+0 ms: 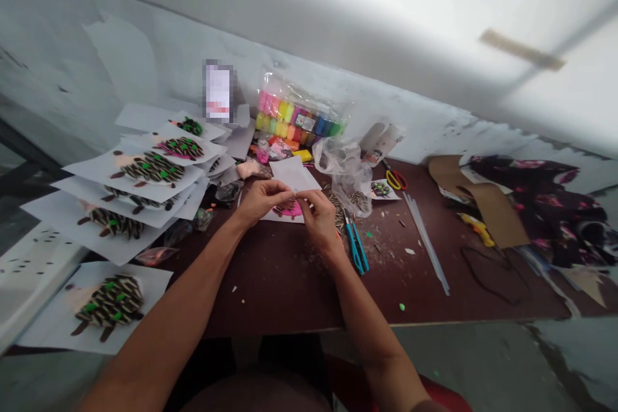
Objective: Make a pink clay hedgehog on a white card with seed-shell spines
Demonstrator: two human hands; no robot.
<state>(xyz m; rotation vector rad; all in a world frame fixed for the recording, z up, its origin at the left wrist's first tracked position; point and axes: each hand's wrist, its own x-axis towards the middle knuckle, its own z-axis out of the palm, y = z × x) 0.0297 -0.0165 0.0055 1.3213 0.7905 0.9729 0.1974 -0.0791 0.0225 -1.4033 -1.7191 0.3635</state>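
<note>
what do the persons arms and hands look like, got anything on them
The left forearm and right forearm are bare, with no sleeve, watch or bracelet showing. The left hand and right hand wear no gloves. No rings show, though the fingers are too small in view to be sure.

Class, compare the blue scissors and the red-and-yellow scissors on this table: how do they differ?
The blue scissors have blue handles, while the red-and-yellow scissors have red and yellow ones. The blue scissors lie beside the right hand, while the red-and-yellow scissors sit farther back. The blue scissors look larger in this view than the red-and-yellow scissors. Both lie flat on the brown table, and neither is held.
</note>
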